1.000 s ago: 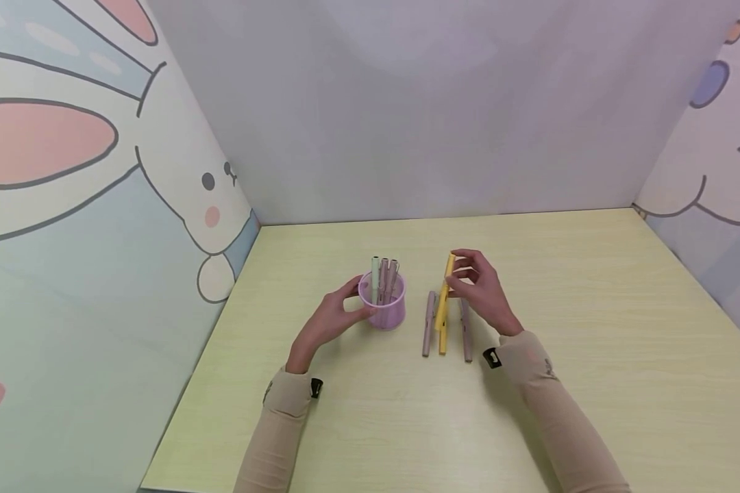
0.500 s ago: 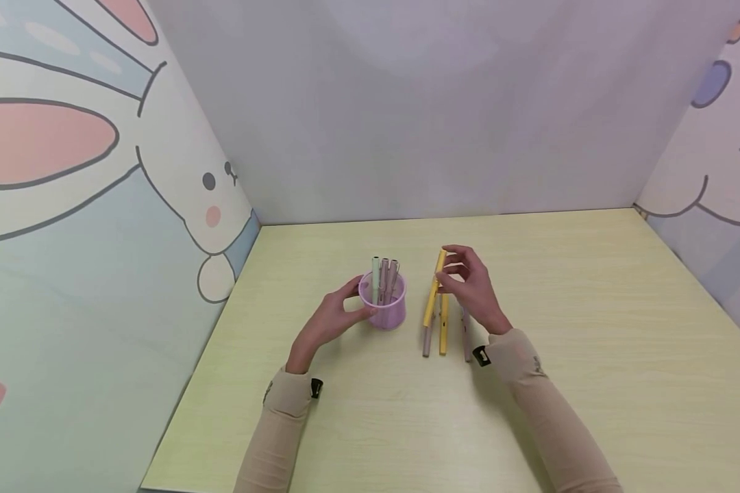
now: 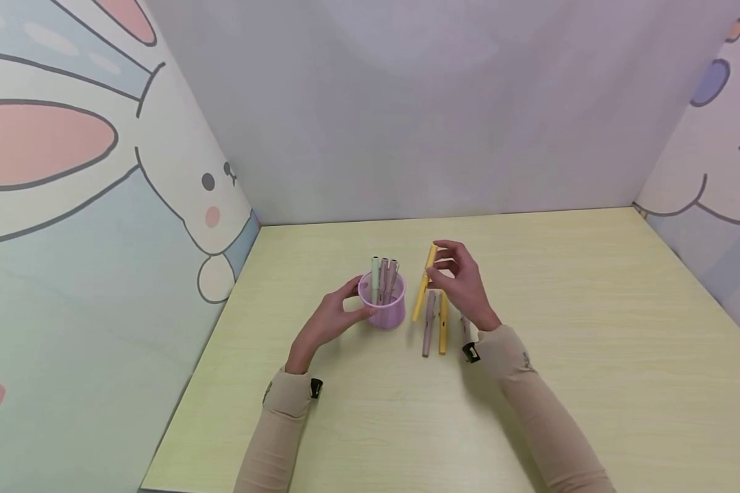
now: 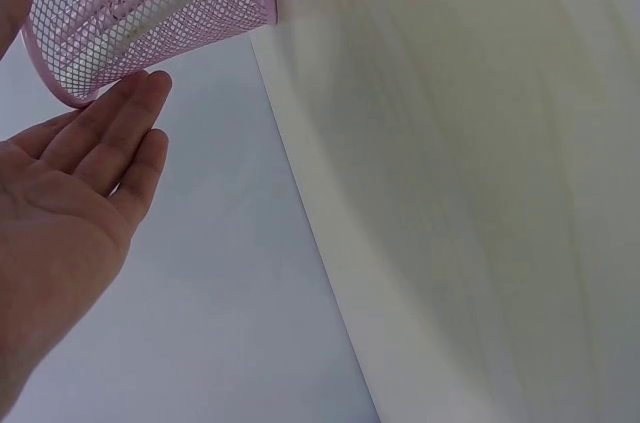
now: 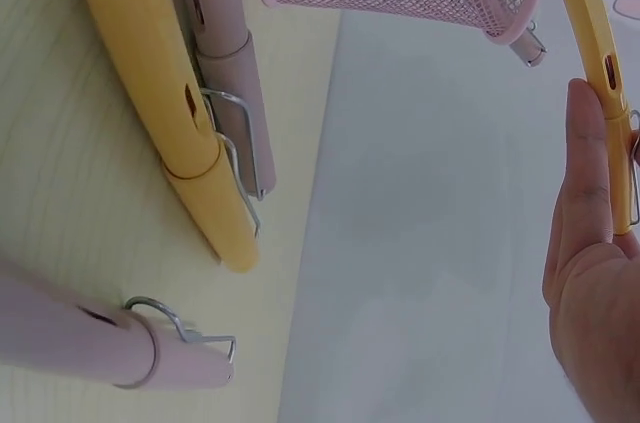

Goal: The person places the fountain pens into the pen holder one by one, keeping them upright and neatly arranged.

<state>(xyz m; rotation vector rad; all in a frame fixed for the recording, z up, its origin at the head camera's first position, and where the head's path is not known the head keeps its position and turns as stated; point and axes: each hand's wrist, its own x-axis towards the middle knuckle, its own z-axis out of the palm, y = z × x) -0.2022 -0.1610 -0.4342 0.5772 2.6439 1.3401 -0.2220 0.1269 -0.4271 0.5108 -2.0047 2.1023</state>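
A pink mesh pen cup [image 3: 390,316] stands on the table, with a pale green pen [image 3: 375,277] and two mauve pens [image 3: 385,277] upright in it. My left hand [image 3: 331,319] steadies the cup between thumb and fingers; in the left wrist view its fingers [image 4: 115,138] lie nearly straight along the mesh. With thumb and fingertips, my right hand [image 3: 465,281] pinches a yellow pen [image 3: 423,291], tilted and raised, to the right of the cup. Below that hand lie a mauve pen [image 3: 428,329], a second yellow pen [image 3: 442,329] and another mauve pen [image 3: 466,330], partly hidden.
The pale wooden table [image 3: 370,424] meets a grey back wall [image 3: 432,123]. A left panel [image 3: 179,178] with a cartoon rabbit and a right panel [image 3: 715,164] with another cartoon enclose the sides.
My right hand has carried the yellow pen leftward and slightly farther back, from above the lying pens to near the cup. The left hand and the cup have stayed in place.
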